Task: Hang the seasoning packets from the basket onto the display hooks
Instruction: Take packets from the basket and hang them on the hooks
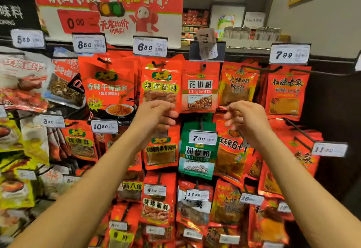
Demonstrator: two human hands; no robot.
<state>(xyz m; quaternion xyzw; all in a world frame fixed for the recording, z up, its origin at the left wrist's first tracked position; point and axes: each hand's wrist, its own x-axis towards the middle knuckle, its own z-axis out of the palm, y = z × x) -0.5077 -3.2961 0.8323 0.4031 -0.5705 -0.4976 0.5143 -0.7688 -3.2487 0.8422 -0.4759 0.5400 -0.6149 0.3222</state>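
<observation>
A shop's hook display wall filled the frame, hung edge to edge with mostly red seasoning packets, and a red promotional banner [106,9] printed "0.00" ran across the top. At centre, a red packet [199,87] labelled "花椒粉 HUAJIAOFEN" hung from a hook [203,66] beneath a crumpled, tilted price tag [206,43]. Just left of it hung a packet [160,80] reading "烧烤蘸料" under a tag [150,46] marked 6.30. The left hand [156,113], fingers curled, was raised at that packet's lower edge; whether it gripped the packet could not be told. The right hand [245,116] hovered with loosely curled fingers just right of the 花椒粉 packet, holding nothing. Below centre hung a green packet [197,155], "胡椒粉", with a tag [203,138] reading 7.00. At the upper right another tag [290,54] showed 7.99
</observation>
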